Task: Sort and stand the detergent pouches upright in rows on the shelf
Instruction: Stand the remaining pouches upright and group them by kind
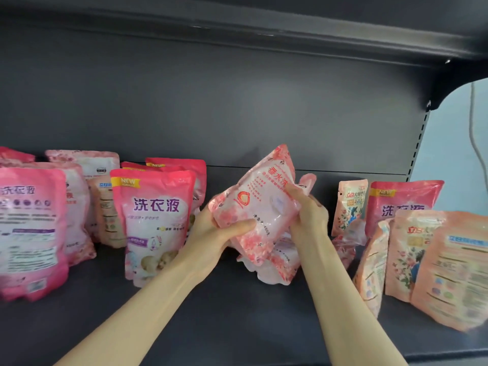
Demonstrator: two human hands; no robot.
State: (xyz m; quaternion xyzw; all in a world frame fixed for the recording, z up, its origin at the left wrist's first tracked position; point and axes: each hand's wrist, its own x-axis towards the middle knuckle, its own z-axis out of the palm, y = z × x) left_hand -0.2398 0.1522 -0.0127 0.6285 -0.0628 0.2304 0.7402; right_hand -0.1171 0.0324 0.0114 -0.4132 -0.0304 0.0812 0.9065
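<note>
Both hands hold one pale pink floral pouch (pixel 260 202), tilted and lifted above the dark shelf (pixel 224 313). My left hand (pixel 219 233) grips its lower left end with the thumb across the front. My right hand (pixel 309 210) clasps its right side. Under it a similar floral pouch (pixel 277 265) lies slumped on the shelf. On the left, bright pink pouches (pixel 155 220) stand upright in rows. On the right stand peach pouches (pixel 433 257) and another bright pink pouch (pixel 401 204).
The shelf's dark back panel (pixel 237 114) rises behind the pouches and an upper shelf (pixel 264 27) hangs overhead. A slotted upright (pixel 420 143) ends the unit on the right, with a pale blue wall and a cable beyond. Bare shelf shows in front of my arms.
</note>
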